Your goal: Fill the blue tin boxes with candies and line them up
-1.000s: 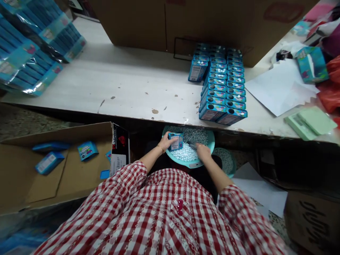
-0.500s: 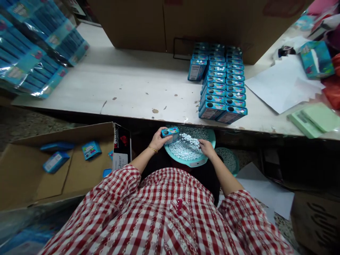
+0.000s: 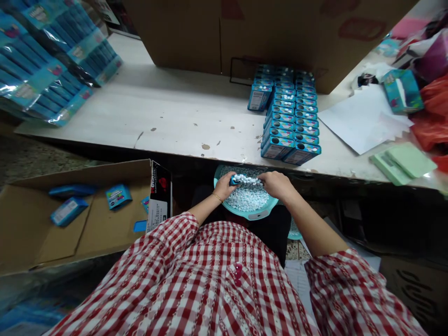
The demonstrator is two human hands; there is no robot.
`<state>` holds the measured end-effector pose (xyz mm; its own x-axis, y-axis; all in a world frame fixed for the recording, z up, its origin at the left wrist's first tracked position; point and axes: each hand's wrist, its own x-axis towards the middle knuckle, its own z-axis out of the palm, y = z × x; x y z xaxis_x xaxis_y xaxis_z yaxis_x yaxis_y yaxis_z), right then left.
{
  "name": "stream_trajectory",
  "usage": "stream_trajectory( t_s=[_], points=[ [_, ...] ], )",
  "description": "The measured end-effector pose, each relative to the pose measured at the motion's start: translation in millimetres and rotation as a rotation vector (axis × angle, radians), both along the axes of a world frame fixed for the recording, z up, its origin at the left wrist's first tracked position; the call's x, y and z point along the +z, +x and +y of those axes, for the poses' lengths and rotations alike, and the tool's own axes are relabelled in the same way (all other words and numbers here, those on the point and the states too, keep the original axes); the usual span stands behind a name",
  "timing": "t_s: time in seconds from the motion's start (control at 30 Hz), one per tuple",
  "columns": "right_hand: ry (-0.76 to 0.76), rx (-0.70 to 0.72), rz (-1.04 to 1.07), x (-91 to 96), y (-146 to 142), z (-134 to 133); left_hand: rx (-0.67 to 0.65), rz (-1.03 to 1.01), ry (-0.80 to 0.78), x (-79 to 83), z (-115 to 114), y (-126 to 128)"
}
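Observation:
My left hand point(image 3: 223, 187) is closed around a small blue carton point(image 3: 233, 180), held above a turquoise basin point(image 3: 252, 215). Pinched in my right hand point(image 3: 278, 184) is a scoop heaped with small white pellets point(image 3: 247, 179). The pellets hide most of the scoop, and its far end lies over the carton's top. More white pellets point(image 3: 245, 200) fill the basin under both hands. On the white table, blue cartons point(image 3: 280, 125) stand upright in rows; dark round openings show on the nearer ones, and loose pellets lie on several tops.
At left, an open cardboard box point(image 3: 94, 233) holds several blue cartons. Wrapped blue packs point(image 3: 52, 56) lie at the table's far left. A large cardboard box point(image 3: 189, 37) stands behind. White paper point(image 3: 353, 121) and a green scale-like device point(image 3: 402, 161) are at right.
My right hand has brought the loaded scoop up and left onto the carton. My left hand has shifted slightly right, and the carton is now mostly hidden by pellets and fingers.

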<state>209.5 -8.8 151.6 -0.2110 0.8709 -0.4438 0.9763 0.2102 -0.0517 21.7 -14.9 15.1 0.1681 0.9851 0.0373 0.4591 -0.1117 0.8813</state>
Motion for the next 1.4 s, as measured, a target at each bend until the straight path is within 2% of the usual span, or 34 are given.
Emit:
stream_trajectory(
  t_s=[0.13,0.33,0.47,0.6,0.7,0.8,0.93,1.0,1.07,1.13,1.23,1.33,1.4],
  points=[
    [0.004,0.100,-0.126,18.7,-22,0,-0.015,0.014,0.007,-2.5,0,-1],
    [0.061,0.153,-0.156,26.3,-33,-9,-0.023,0.007,0.015,-5.9,0,-2],
    [0.072,0.133,-0.145,27.4,-25,-16,-0.033,-0.053,0.030,-7.9,-1,-4],
    [0.065,0.044,-0.123,18.6,3,-20,-0.005,-0.150,0.016,-3.8,-4,-8],
    [0.031,-0.076,-0.137,-9.7,29,-22,0.015,-0.212,0.008,1.6,-5,-14],
    [-0.058,-0.165,-0.119,-58.2,36,-24,0.024,-0.239,0.012,3.3,-6,-19],
    [-0.087,-0.178,0.065,-121.2,2,-25,0.158,-0.222,-0.034,0.4,-6,-24],
    [-0.076,-0.181,0.128,-139.5,-15,-21,0.208,-0.229,-0.045,0.6,-5,-27],
    [-0.077,-0.196,0.210,-147.2,-19,-17,0.230,-0.238,-0.033,3.2,-4,-32],
    [-0.086,-0.208,0.301,-146.0,-9,-14,0.244,-0.232,-0.015,6.9,-3,-36],
    [-0.098,-0.221,0.381,-131.6,20,-13,0.252,-0.209,0.005,10.1,-2,-39],
    [-0.089,-0.241,0.405,-104.2,42,-16,0.225,-0.177,-0.003,8.4,-2,-34],
    [-0.055,-0.225,0.409,-80.3,45,-17,0.177,-0.138,-0.012,6.1,-2,-26]
  ],
)
